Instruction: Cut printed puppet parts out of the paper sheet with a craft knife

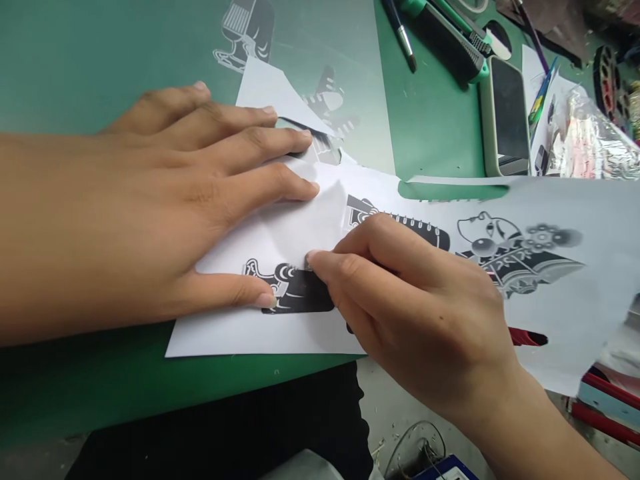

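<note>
A white paper sheet [220, 330] printed with black-and-grey figures lies across the green work surface. My left hand [200, 187] rests flat on it, fingers spread, the thumb touching a printed dark figure [305, 293]. My right hand [410, 293] is closed in a pinch at the top edge of that figure. A small dark tip shows at its fingertips; the rest of what it holds is hidden. Past the left fingertips, a loose white paper piece [280, 93] lies on a clear sheet [345, 40] over more printed shapes.
A paintbrush [403, 37], a green-and-black box cutter [450, 40] and a phone [505, 113] lie at upper right. Beyond them is a clear plastic bag [585, 133]. The paper overhangs the front edge; a slot-shaped hole [453, 191] shows green. Red objects [607, 407] are below right.
</note>
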`<act>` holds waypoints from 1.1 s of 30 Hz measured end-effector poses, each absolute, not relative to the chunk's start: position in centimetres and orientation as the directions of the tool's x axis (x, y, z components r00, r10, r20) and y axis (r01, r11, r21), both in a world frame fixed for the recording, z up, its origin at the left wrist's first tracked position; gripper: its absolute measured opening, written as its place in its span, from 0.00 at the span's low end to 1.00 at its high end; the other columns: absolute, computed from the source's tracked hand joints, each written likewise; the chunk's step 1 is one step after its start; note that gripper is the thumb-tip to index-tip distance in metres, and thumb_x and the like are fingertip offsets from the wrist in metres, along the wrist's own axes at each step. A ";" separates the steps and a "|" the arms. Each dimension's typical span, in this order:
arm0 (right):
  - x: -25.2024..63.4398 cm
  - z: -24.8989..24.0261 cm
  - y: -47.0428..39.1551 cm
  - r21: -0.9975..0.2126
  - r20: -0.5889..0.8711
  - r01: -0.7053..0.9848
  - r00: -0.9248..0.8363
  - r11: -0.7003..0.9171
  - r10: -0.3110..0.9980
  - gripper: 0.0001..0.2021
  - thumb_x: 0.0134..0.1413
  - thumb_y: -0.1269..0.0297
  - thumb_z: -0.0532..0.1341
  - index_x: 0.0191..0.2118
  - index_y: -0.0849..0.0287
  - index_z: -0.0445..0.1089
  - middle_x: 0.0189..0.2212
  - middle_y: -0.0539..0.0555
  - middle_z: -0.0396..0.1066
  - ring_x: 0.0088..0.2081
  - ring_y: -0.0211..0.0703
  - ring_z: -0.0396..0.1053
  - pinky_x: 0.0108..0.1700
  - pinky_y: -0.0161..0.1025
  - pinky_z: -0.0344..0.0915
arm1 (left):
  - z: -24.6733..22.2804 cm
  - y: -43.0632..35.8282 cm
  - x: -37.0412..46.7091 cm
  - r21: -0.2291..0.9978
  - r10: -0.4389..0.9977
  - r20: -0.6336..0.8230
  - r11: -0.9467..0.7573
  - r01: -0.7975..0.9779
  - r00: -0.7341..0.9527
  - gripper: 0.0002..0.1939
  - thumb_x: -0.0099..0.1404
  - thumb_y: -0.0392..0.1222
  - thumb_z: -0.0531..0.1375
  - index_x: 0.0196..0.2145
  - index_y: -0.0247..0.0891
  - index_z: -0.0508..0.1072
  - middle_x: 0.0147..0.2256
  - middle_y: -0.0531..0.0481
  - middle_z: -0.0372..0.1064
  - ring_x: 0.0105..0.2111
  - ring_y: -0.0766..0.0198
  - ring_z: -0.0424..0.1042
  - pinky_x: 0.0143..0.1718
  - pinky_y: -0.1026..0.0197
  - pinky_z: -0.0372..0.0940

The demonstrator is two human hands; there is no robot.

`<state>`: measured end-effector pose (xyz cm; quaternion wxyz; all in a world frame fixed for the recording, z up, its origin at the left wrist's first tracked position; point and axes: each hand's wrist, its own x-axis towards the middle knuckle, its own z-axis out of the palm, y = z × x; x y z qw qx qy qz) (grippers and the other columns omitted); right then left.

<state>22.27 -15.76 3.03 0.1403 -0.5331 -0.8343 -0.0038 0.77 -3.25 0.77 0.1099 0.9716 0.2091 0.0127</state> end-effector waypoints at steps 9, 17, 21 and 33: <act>22.3 3.3 -16.2 -0.134 0.179 0.903 -0.383 0.408 0.907 0.08 0.60 0.76 0.59 0.37 0.58 0.74 0.32 0.47 0.68 0.29 0.34 0.62 0.28 0.38 0.53 | 0.6 -3.2 0.8 0.252 0.402 0.003 -0.886 0.388 0.916 0.43 0.63 0.75 0.44 0.68 0.50 0.54 0.72 0.56 0.40 0.72 0.38 0.44 0.72 0.41 0.32; 22.3 3.3 -16.3 -0.103 0.171 0.910 -0.382 0.403 0.908 0.08 0.62 0.73 0.58 0.34 0.56 0.72 0.32 0.47 0.70 0.29 0.35 0.62 0.29 0.38 0.52 | 0.7 -3.2 0.7 0.241 0.401 -0.006 -0.888 0.391 0.916 0.43 0.63 0.76 0.43 0.68 0.50 0.54 0.72 0.57 0.40 0.72 0.40 0.43 0.73 0.43 0.31; 22.4 3.3 -16.3 -0.100 0.171 0.909 -0.385 0.405 0.907 0.08 0.62 0.74 0.58 0.33 0.56 0.72 0.32 0.47 0.70 0.28 0.35 0.61 0.29 0.38 0.53 | 0.6 -3.3 0.8 0.249 0.419 -0.005 -0.879 0.407 0.908 0.39 0.66 0.72 0.42 0.68 0.52 0.54 0.73 0.62 0.38 0.73 0.46 0.41 0.73 0.51 0.28; 22.2 3.6 -16.2 -0.105 0.170 0.915 -0.370 0.390 0.913 0.11 0.60 0.76 0.56 0.30 0.56 0.71 0.31 0.47 0.69 0.27 0.34 0.59 0.28 0.38 0.52 | 0.6 -3.2 0.7 0.231 0.403 -0.010 -0.889 0.394 0.915 0.43 0.64 0.76 0.42 0.68 0.52 0.53 0.73 0.59 0.38 0.73 0.44 0.42 0.73 0.49 0.29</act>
